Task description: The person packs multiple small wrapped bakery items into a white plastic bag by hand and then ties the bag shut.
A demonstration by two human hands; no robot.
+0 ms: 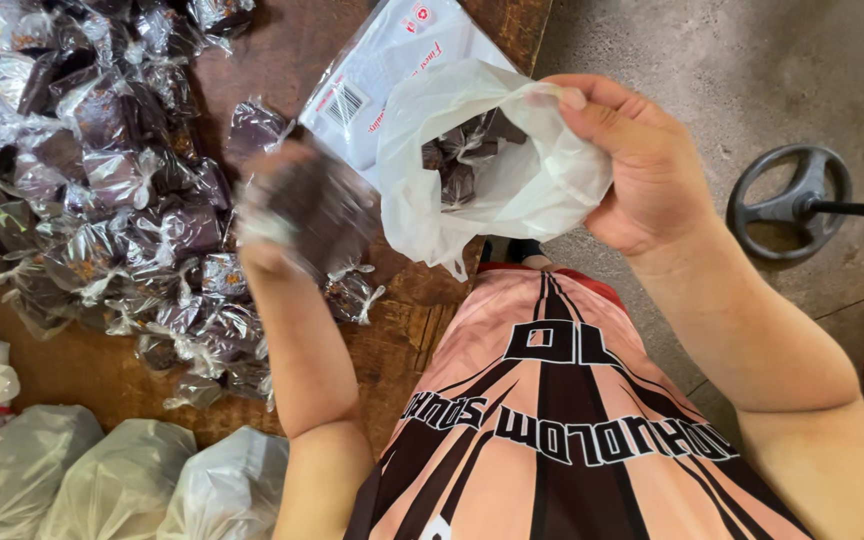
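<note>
Right hand (642, 165) pinches the rim of a white plastic bag (512, 170), holding it open above the table (392, 330) edge; a few wrapped dark sweets (457, 160) lie inside. Left hand (292, 215), motion-blurred, fingers closed around more wrapped sweets just beside the bag mouth. Large heap of cellophane-wrapped sweets (112, 180) on table to the left. Filled white bags (122, 485) at near edge.

The right hand (642, 165) pinches open the rim of a thin white plastic bag (512, 170) holding dark wrapped sweets; the blurred left hand (297, 210) grips more clear-wrapped dark sweets (337, 215) just beside it, above the brown wooden worktop (82, 370) heaped with them
</note>
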